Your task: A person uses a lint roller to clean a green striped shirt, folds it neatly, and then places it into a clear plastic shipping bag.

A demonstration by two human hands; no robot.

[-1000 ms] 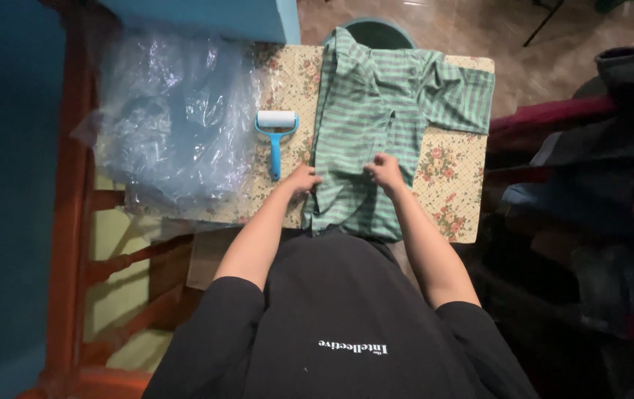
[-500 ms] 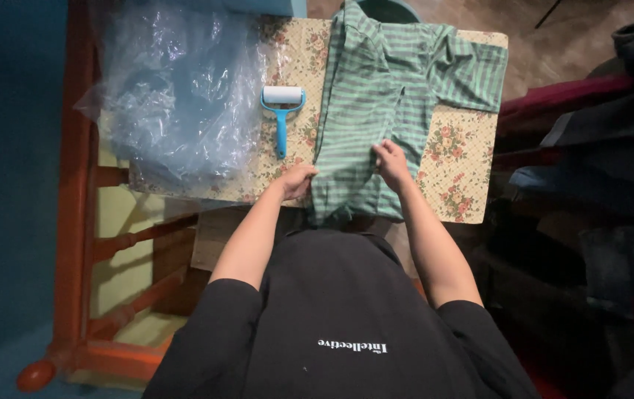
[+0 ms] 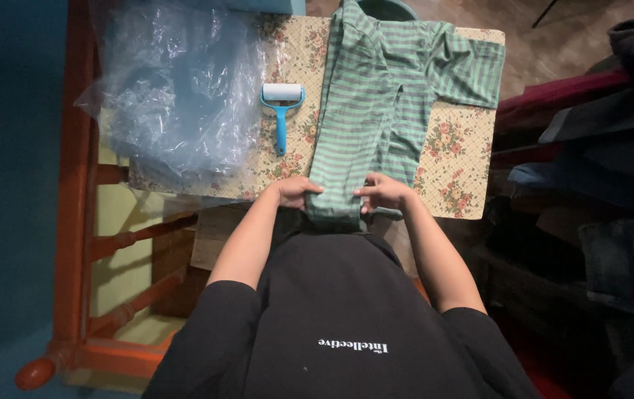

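Observation:
A green and grey striped shirt point(image 3: 376, 89) lies lengthwise on a floral tablecloth point(image 3: 457, 159), folded into a narrow strip, one sleeve spread to the right. My left hand point(image 3: 295, 191) grips the strip's left edge near the table's front edge. My right hand point(image 3: 383, 193) grips its right edge at the same height. The shirt's bottom end hangs over the table edge between my hands.
A blue-handled lint roller point(image 3: 281, 111) lies left of the shirt. Crumpled clear plastic sheeting point(image 3: 176, 89) covers the table's left part. A red wooden frame point(image 3: 73, 222) stands to the left. Dark stacked clothes point(image 3: 598, 170) fill the right side.
Both hands slid down the shirt toward me to its lower end at the table edge. My right hand moved from the middle of the fabric to its right edge.

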